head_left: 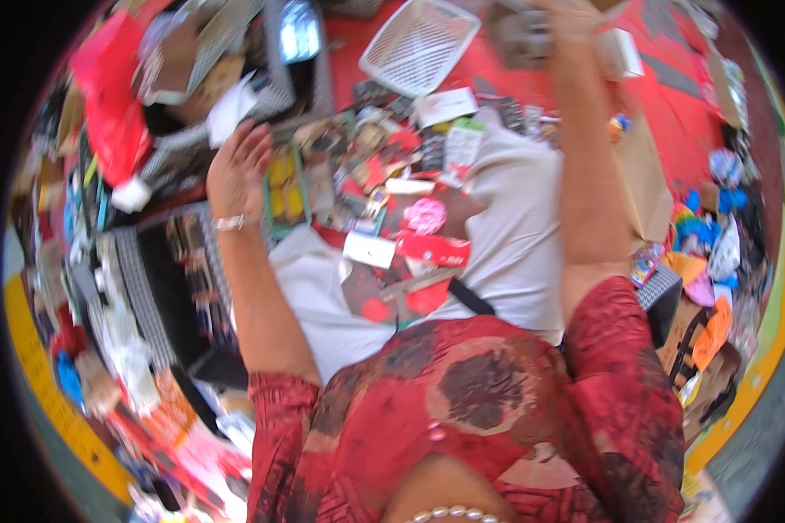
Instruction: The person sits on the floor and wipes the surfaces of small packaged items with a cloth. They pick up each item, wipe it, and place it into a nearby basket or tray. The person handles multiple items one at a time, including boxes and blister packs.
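Observation:
My left hand is raised over the left side, a bracelet on its wrist. Its fingers are stretched and slightly apart, with nothing seen in them. Beside it stands a green basket with yellow packs inside. At the top edge, my right hand is smeared by motion and partly cut off, so its fingers cannot be read. Right next to it is a blurred grey-brown object; whether I hold it is unclear. Between my arms lie a white box, a red box and a pink scrunchie-like ring.
A white perforated plastic basket lies on the red cloth ahead. Checkered-edged black boxes stand at left, one holding small packs. A red plastic bag lies far left. Brown cardboard is beside my right arm, with colourful bits beyond.

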A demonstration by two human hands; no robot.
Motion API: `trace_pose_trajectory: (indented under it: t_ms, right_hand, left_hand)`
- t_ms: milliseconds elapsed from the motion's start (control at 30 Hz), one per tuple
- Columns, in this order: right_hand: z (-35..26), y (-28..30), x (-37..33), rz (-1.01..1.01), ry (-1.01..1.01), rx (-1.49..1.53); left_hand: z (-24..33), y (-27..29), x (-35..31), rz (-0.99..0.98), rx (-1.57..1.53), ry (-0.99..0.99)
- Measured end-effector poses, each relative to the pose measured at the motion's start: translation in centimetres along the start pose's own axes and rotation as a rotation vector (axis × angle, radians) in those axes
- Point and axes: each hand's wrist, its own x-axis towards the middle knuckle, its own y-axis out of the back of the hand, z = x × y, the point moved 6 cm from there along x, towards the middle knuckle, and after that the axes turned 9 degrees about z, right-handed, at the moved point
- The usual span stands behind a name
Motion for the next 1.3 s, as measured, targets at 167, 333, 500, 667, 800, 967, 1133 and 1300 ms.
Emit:
trace_pose_trajectory:
  t_ms: [167, 333, 500, 667, 800, 967, 1133, 1300]
  right_hand:
    - [-5.2, 1.1, -1.6, 0.032, 0.359, -0.172]
    - [-3.7, -2.9, -6.6, -0.328, 0.555, -0.845]
    - [3.8, -6.4, -12.5, -0.583, 0.785, -1.323]
    - [8.8, -9.7, -19.0, -0.953, 0.805, -1.546]
    - [13.1, -11.4, -23.9, -1.254, 1.074, -1.478]
    - [22.6, -8.3, -30.1, -1.773, 1.236, -1.484]
    - [28.0, -3.2, -34.4, -2.083, 1.134, -1.442]
    - [28.3, -5.9, -33.8, -1.944, 0.991, -1.532]
  left_hand:
    - [1.1, 1.0, -0.5, 0.109, 0.02, -0.08]
    - [1.4, 1.2, -1.5, -0.013, 0.095, -0.093]
    - [2.2, 2.6, -2.9, 0.046, 0.091, -0.154]
    - [2.8, 2.5, -4.0, 0.054, 0.129, -0.176]
    - [2.9, 2.1, -4.1, 0.057, 0.14, -0.19]
    - [2.9, 1.5, -4.4, 0.011, 0.198, -0.197]
    - [3.2, 1.2, -4.8, 0.014, 0.259, -0.203]
    - [3.6, 1.7, -5.1, 0.067, 0.354, -0.213]
